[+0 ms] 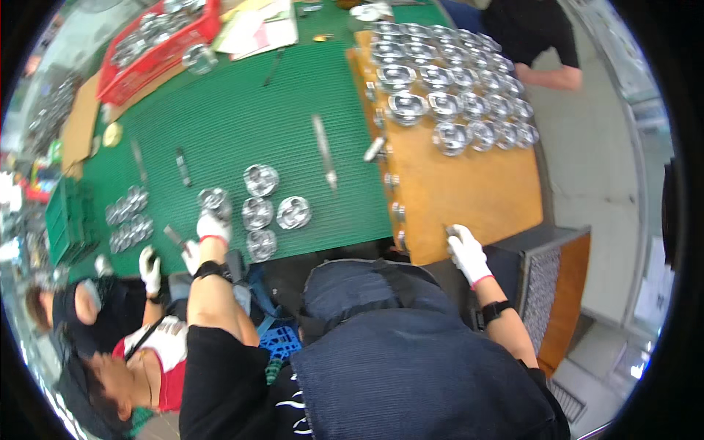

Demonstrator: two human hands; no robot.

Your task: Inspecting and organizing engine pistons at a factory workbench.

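Observation:
My left hand (213,229), in a white glove with a red cuff, reaches onto the green mat (235,125) and grips a shiny metal piston (213,199) at its fingertips. Close to its right stand three more pistons (258,213) in a cluster, with another one (262,179) just behind them. My right hand (467,253), gloved the same way, rests at the near edge of a wooden board (469,191). A small dark thing pokes out at its fingertips. Whether the hand holds it is unclear.
Rows of several pistons (447,81) fill the far half of the board. A red crate (158,44) of metal parts sits at the far left. A co-worker's gloved hands (150,268) work beside small parts (128,216) at my left. Another person (539,40) stands at the far right.

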